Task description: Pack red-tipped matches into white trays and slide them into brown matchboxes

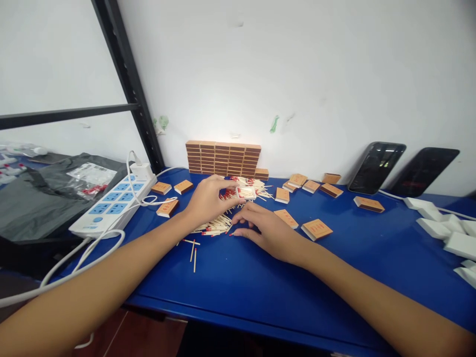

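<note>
My left hand (210,198) grips a small white matchbox tray (246,193) by its left end, between thumb and fingers. Matches lie inside the tray. Just below it, my right hand (262,228) is curled low over the table, with a small gap between thumb and index finger. By that thumb tip is a red match head (231,234); I see nothing clearly held. A loose heap of matches (217,225) spreads beneath and around both hands, partly hidden by them. A few single matches (195,260) lie nearer the front edge.
Behind the heap, stacked matchboxes (223,158) stand against the wall. Orange matchbox sleeves (317,229) are scattered on both sides of the blue table (238,292). A power strip (115,198) with white cables is at left. Two phones (377,168) lean at right, near white blocks (461,245).
</note>
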A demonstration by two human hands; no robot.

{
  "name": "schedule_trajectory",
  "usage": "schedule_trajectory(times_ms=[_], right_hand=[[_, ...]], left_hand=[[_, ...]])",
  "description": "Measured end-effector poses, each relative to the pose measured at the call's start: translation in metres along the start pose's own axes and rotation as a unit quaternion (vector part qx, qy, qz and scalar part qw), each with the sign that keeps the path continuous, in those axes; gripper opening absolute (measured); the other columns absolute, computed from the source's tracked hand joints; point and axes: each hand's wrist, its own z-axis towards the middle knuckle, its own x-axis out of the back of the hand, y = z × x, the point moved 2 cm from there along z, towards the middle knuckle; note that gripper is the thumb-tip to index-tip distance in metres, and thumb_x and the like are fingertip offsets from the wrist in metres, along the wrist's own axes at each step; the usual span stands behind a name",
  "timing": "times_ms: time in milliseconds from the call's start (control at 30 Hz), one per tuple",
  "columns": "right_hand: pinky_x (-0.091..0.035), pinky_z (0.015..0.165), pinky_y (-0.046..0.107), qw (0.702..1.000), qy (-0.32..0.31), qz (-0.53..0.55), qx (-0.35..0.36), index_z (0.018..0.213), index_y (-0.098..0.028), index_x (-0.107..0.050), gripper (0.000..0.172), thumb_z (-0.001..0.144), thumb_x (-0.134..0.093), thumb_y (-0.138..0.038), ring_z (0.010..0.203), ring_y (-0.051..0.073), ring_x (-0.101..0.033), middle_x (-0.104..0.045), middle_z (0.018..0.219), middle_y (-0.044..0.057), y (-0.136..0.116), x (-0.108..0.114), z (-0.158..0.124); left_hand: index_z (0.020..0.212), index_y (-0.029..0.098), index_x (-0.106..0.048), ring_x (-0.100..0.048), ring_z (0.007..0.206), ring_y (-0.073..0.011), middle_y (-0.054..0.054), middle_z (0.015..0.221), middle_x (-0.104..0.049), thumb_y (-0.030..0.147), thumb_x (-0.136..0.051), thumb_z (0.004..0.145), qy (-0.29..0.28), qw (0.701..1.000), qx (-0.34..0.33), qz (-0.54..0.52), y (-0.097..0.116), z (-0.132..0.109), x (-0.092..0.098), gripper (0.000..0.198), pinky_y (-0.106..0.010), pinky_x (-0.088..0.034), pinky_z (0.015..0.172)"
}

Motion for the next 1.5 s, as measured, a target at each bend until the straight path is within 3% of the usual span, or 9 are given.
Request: schedule_trajectory(times_ms=[133,467,533,733,900,1267,1500], right_hand=[[-0.049,0.083,0.032,1.000,-0.009,0.002,-0.014,0.093,-0.021,-0.067,0.007,0.101,-0.066,-0.023,0.095,0.019,-0.061,-0.061,0.104,0.004,-0.001,0.001,0.000],[-0.045,0.078,0.029,0.996,-0.059,-0.006,-0.063,0.093,-0.021,-0.063,0.011,0.103,-0.061,-0.022,0.089,0.016,-0.060,-0.063,0.103,0.003,0.001,0.013,-0.009],[-0.045,0.077,0.029,0.998,-0.031,-0.023,-0.051,0.094,-0.021,-0.063,0.011,0.104,-0.060,-0.023,0.088,0.017,-0.060,-0.063,0.103,0.004,0.003,0.019,-0.010],[-0.044,0.076,0.031,0.981,0.150,-0.111,-0.059,0.096,-0.020,-0.065,0.008,0.102,-0.061,-0.023,0.088,0.020,-0.060,-0.063,0.100,0.006,0.019,0.040,-0.006],[-0.043,0.075,0.032,0.973,0.156,-0.145,-0.086,0.096,-0.020,-0.067,0.007,0.101,-0.063,-0.024,0.088,0.021,-0.060,-0.064,0.101,0.007,0.023,0.039,-0.006],[-0.042,0.071,0.030,0.976,0.183,-0.115,-0.029,0.092,-0.020,-0.066,0.011,0.101,-0.064,-0.025,0.081,0.019,-0.059,-0.062,0.093,0.004,0.021,0.033,-0.005],[-0.043,0.069,0.029,0.969,0.228,-0.093,0.006,0.096,-0.020,-0.068,0.009,0.102,-0.064,-0.025,0.076,0.016,-0.058,-0.062,0.092,0.004,0.011,0.029,-0.007]], left_hand=[[0.111,0.025,-0.081,-0.071,0.095,-0.0253,-0.006,0.102,-0.081,0.044,-0.087,0.083,0.005,1.000,0.000,0.002,0.000,0.000,0.002,0.034,-0.040,-0.055,0.085],[0.111,0.024,-0.081,-0.071,0.092,-0.0237,-0.004,0.099,-0.081,0.042,-0.090,0.081,-0.008,1.000,-0.002,0.002,0.002,-0.001,0.003,0.036,-0.037,-0.054,0.083],[0.111,0.024,-0.081,-0.070,0.092,-0.0235,-0.004,0.099,-0.080,0.041,-0.091,0.080,-0.009,1.000,-0.007,-0.004,0.003,-0.001,0.003,0.036,-0.037,-0.054,0.082],[0.107,0.023,-0.082,-0.071,0.087,-0.0228,-0.006,0.099,-0.081,0.040,-0.094,0.075,-0.024,0.997,-0.042,-0.063,0.010,-0.005,-0.001,0.039,-0.036,-0.056,0.078],[0.109,0.022,-0.082,-0.073,0.090,-0.0232,-0.007,0.102,-0.080,0.038,-0.095,0.073,-0.037,0.992,-0.073,-0.097,0.016,-0.008,-0.005,0.041,-0.037,-0.058,0.081],[0.107,0.023,-0.083,-0.074,0.088,-0.0229,-0.006,0.101,-0.082,0.039,-0.094,0.074,-0.041,0.989,-0.070,-0.120,0.016,-0.007,-0.005,0.038,-0.036,-0.059,0.081],[0.105,0.023,-0.083,-0.075,0.093,-0.0238,-0.004,0.102,-0.083,0.041,-0.091,0.079,-0.034,0.993,-0.020,-0.107,0.015,-0.004,0.001,0.033,-0.037,-0.058,0.084]])
